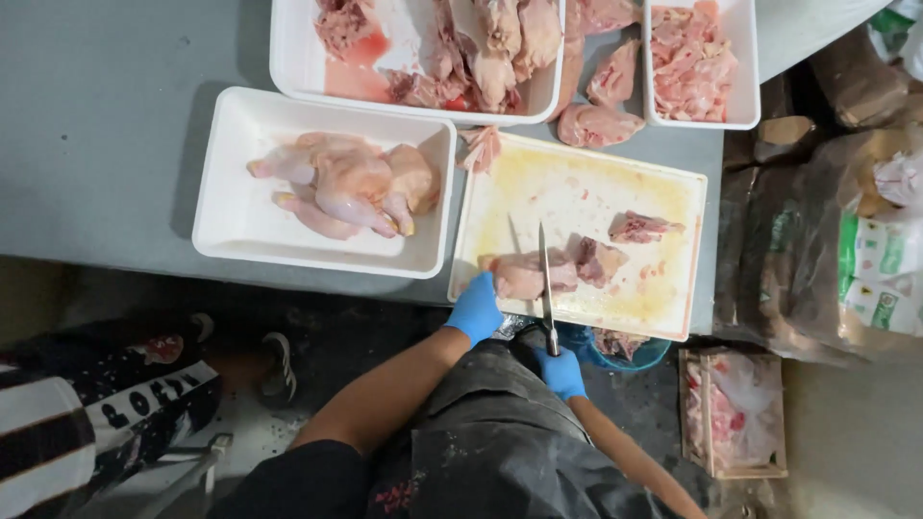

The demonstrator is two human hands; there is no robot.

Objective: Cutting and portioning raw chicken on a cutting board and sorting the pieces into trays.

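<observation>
Fingers of our left hand (475,308), in a blue glove, curl down onto the near end of the chicken piece (524,274), pinning it to the yellowed cutting board (663,192). Our right hand (561,370), also gloved, is closed around the handle of the knife (545,284), whose blade runs away from us across the meat just beside the left fingertips. To cut well here, we judge it wise to keep those fingertips tucked back from the blade and press straight down. Just past the blade lie two more cut pieces (598,259) on the board. Beyond the left fingers sits a white tray (231,231) with a whole raw chicken (351,183). Farther off, two more white trays (298,67) hold heaps of cut meat, with loose pieces between them.
</observation>
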